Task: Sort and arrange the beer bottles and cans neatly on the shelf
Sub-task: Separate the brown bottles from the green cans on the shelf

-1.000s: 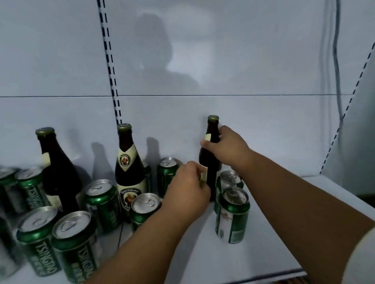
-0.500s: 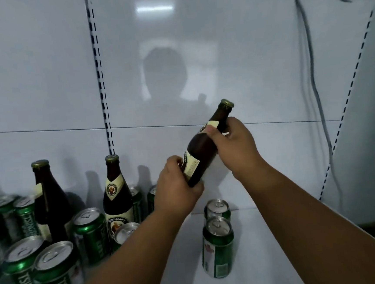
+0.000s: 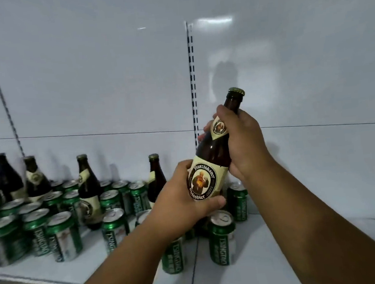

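A brown Franziskaner beer bottle (image 3: pixel 214 153) with a cream label is held in the air above the white shelf (image 3: pixel 305 256), tilted slightly right. My left hand (image 3: pixel 182 201) grips its lower body around the label. My right hand (image 3: pixel 241 141) grips its neck and shoulder. Below the bottle stand green Tsingtao cans (image 3: pixel 222 238), one partly hidden behind my left forearm. To the left, several more green cans (image 3: pixel 63 236) crowd the shelf, with several brown bottles (image 3: pixel 89 191) standing among them.
The shelf's white back panel carries a slotted upright rail (image 3: pixel 193 82) behind the held bottle and another rail (image 3: pixel 4 103) at the left. The shelf's front edge (image 3: pixel 35 282) runs across the lower left. A bare stretch of shelf lies at the right.
The bottle has been lifted off the shelf and turned with its label facing me. The view has swung left, bringing more cans and bottles into sight.
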Demonstrator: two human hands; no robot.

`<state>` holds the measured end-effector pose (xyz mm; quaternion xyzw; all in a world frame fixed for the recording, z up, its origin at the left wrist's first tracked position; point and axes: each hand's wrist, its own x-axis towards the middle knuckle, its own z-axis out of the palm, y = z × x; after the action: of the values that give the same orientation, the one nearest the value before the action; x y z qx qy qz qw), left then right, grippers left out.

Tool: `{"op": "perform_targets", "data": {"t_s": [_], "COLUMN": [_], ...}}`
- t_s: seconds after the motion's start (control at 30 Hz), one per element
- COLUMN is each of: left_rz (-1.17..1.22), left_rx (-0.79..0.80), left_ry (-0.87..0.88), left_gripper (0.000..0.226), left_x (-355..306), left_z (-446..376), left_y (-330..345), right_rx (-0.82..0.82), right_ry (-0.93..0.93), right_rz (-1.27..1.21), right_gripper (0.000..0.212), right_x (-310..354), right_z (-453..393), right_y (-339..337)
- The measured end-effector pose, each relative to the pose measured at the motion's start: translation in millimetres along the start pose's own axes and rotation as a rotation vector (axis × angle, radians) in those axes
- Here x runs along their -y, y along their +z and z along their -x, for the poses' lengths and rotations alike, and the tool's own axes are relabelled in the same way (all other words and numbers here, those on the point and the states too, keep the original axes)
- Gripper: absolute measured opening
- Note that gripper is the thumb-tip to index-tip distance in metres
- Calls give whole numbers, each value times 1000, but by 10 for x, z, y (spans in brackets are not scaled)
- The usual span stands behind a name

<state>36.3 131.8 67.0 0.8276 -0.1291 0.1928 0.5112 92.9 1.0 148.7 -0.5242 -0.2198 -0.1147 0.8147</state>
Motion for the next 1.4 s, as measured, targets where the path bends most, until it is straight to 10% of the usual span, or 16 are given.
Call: {"op": "perform_targets", "data": {"t_s": [0.7,1.4], "left_rz": [-317,-202], "left_rx": [-678,-723], "left_ry": [-317,-359], "left_gripper": [63,66], "left_x": [1697,4358], "left_z": [2647,1747], "left_y": [-5187,-8515], "right_rx": [571,657], "right_ry": [234,250], "right_rz": [-45,173], "right_gripper": [9,12], "right_x": [-1909,-4341], "right_z": [1732,573], "right_y": [6133,9622]}}
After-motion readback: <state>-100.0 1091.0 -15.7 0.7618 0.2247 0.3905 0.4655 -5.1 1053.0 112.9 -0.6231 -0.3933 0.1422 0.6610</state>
